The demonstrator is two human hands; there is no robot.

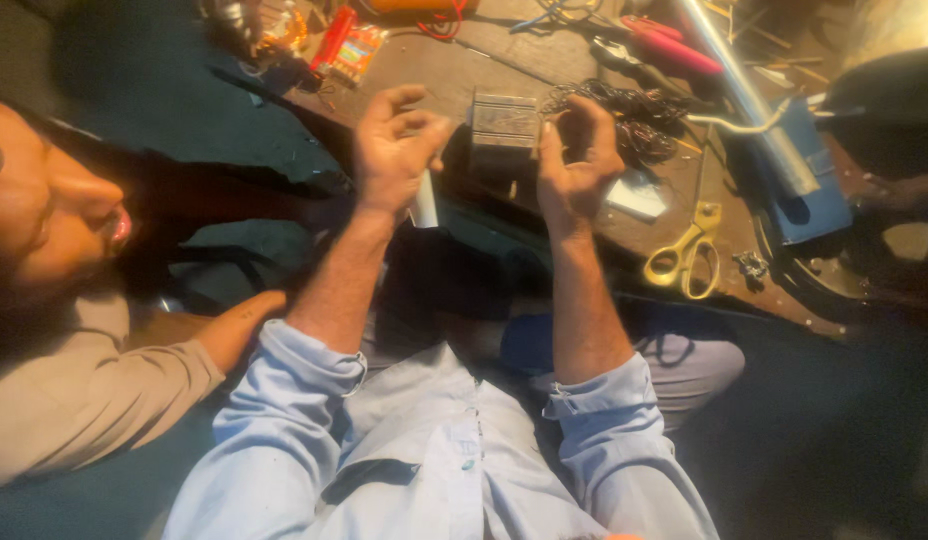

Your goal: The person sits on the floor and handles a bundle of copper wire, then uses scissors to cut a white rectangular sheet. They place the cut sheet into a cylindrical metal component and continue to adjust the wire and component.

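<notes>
Grey, ribbed metal makes up the one block (pixel 504 128) in the middle of the view — a squat, boxy piece with fine layered lines across its top face. It stands on the brown worktop (pixel 454 70) between the two hands, its broad face turned up toward the camera; its long axis I cannot tell, since it looks nearly square from here.

The left hand (pixel 394 150) is beside the block's left edge, fingers (pixel 409 98) loosely curled and spread, the thumb near the block's corner. One small white strip (pixel 424 200), flat and paper-like, hangs down below this palm. The right hand (pixel 576 165) is at the block's right edge, fingers bent inward and close together; whether they press the block or only touch it I cannot tell.

Around it lies clutter: one tangle of thin dark wire (pixel 634 115) just behind the right hand, one pair of yellow-handled scissors (pixel 684 258) lying flat to the right, one long shiny metal tube (pixel 749 95) running diagonally, one pair of red-handled pliers (pixel 654 45) near the far edge, and one flat pale card (pixel 636 195).

A second person sits on the left — one bare hand (pixel 239 325) rests low, palm down, its sleeve (pixel 84 400) a dull beige cloth.
</notes>
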